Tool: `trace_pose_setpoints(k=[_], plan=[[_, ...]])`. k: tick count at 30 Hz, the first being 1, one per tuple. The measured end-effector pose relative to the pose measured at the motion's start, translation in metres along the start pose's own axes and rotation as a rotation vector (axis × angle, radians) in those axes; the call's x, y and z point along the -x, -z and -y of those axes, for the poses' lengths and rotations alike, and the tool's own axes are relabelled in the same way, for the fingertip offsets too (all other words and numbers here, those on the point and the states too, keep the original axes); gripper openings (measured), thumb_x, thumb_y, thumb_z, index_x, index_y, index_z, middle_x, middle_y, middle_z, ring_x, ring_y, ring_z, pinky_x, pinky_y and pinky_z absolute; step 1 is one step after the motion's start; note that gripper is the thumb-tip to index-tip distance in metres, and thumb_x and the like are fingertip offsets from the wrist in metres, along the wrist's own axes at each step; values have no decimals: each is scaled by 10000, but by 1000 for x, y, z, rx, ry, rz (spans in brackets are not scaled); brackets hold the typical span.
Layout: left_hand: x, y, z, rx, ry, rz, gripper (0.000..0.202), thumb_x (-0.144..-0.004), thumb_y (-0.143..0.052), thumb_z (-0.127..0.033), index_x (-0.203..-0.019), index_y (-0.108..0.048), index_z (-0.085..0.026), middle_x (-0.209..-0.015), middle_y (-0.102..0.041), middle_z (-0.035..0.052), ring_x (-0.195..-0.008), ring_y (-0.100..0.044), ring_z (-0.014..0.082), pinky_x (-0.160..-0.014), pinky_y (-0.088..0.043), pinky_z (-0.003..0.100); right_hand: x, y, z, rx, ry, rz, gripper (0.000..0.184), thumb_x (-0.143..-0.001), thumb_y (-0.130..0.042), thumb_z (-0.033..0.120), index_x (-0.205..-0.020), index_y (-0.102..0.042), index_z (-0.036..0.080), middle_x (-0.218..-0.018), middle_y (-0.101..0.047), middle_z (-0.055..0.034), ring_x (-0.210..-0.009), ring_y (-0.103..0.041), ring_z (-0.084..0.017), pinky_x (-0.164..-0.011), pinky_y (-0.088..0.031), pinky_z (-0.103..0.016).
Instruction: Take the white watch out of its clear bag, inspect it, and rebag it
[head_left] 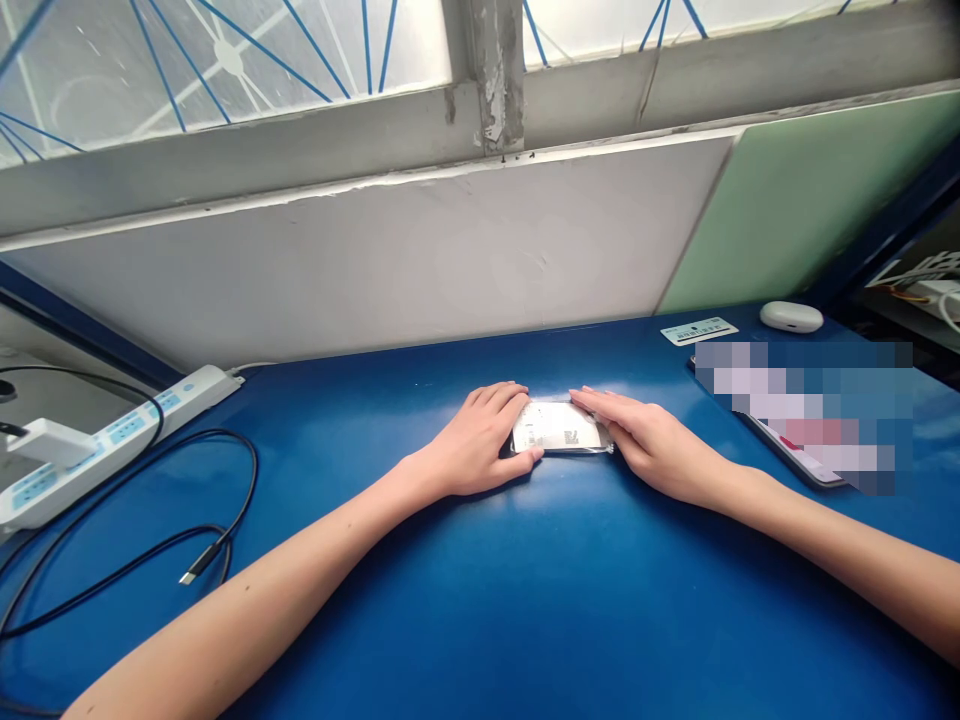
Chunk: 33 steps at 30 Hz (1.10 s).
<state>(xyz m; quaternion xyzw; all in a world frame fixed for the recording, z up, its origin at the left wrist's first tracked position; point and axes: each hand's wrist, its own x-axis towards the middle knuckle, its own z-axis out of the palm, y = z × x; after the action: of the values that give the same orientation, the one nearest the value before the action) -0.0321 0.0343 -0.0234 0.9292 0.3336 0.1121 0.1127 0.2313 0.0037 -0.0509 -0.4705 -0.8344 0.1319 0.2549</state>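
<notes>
A small flat packet (561, 428), wrapped in clear plastic with a white printed face, is between my hands over the blue table (480, 590). My left hand (486, 440) grips its left end, fingers along the far edge and thumb at the near corner. At the right end, my right hand (637, 440) holds the packet with its fingers pressed together over the far corner. The right thumb is mostly hidden. Whether the packet rests fully on the table I cannot tell.
On the right are a phone (795, 440), partly blurred out, a printed card (699, 331) and a white earbud case (791, 317). A white power strip (127, 435) and a black cable (202, 565) lie on the left. A pale panel (375, 270) rises behind the table.
</notes>
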Motion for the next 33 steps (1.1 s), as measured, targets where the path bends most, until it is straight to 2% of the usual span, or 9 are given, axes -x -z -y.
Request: trace_pose_setpoints(k=[5, 9, 15, 17, 21, 23, 26, 30, 33], plan=[[1, -2, 1, 10, 15, -25, 543, -908, -568, -439, -1341, -482, -122, -1455, -494, 208, -1397, -409, 354, -1151, -352, 525, 1, -2, -1, -20, 34, -1, 458, -970, -376, 137, -1364, -604, 180, -1409, -622, -107, -1340, -546, -270, -1096, -486, -479], [1, -3, 0, 30, 45, -69, 512, -814, -647, -393, -1242, -522, -143, -1391, -536, 202, -1334, -477, 365, -1096, -425, 515, 1, 0, -6, 91, 73, -104, 391, -954, -419, 140, -1237, -685, 185, -1384, -639, -119, -1274, -598, -290, -1058, -515, -500], [0, -2, 0, 31, 45, -75, 507, -784, -660, -387, -1206, -509, -149, -1353, -550, 201, -1285, -517, 365, -1059, -457, 497, -5, 14, -15, 200, 163, -105, 253, -955, -528, 259, -1039, -763, 212, -1139, -755, -101, -1124, -648, -312, -899, -589, -482], [0, -2, 1, 38, 34, -77, 512, -784, -655, -383, -1216, -494, -161, -1352, -548, 194, -1286, -514, 366, -1059, -452, 506, -6, 18, -14, 199, 192, -73, 246, -957, -534, 270, -1036, -763, 229, -1093, -760, -93, -1100, -649, -309, -877, -587, -470], [1, -2, 2, 41, 9, -74, 518, -808, -631, -399, -1241, -475, -161, -1351, -543, 193, -1275, -514, 369, -1044, -452, 514, -6, 20, -11, 165, 208, -3, 343, -973, -506, 283, -1268, -670, 221, -1093, -739, -118, -1002, -676, -289, -830, -584, -446], [2, -1, 3, 30, -11, -64, 524, -832, -607, -395, -1277, -469, -156, -1360, -539, 189, -1282, -509, 358, -1061, -438, 505, -5, 19, -10, 168, 195, 1, 364, -975, -501, 304, -1298, -644, 215, -1099, -730, -129, -983, -684, -290, -816, -580, -440], [3, -1, 2, 1, -24, -37, 589, -880, -566, -401, -1388, -429, -136, -1425, -500, 197, -1348, -450, 358, -1116, -381, 510, -5, 18, -9, 179, 165, -17, 346, -975, -511, 338, -1256, -648, 190, -1082, -735, -133, -964, -693, -291, -814, -574, -439], [3, 0, 1, -5, 4, 1, 736, -935, -522, -543, -1520, -321, -144, -1529, -413, 204, -1434, -348, 386, -1158, -309, 554, -6, 17, -11, 170, 173, -27, 276, -970, -525, 345, -1143, -683, 200, -1050, -744, -121, -954, -698, -285, -809, -573, -433], [2, -1, 1, 5, 27, 5, 762, -927, -516, -628, -1516, -357, -172, -1532, -422, 191, -1437, -347, 389, -1157, -316, 555, -6, 17, -13, 150, 216, -19, 224, -966, -533, 318, -1055, -718, 230, -1041, -747, -102, -963, -694, -273, -822, -571, -422]])
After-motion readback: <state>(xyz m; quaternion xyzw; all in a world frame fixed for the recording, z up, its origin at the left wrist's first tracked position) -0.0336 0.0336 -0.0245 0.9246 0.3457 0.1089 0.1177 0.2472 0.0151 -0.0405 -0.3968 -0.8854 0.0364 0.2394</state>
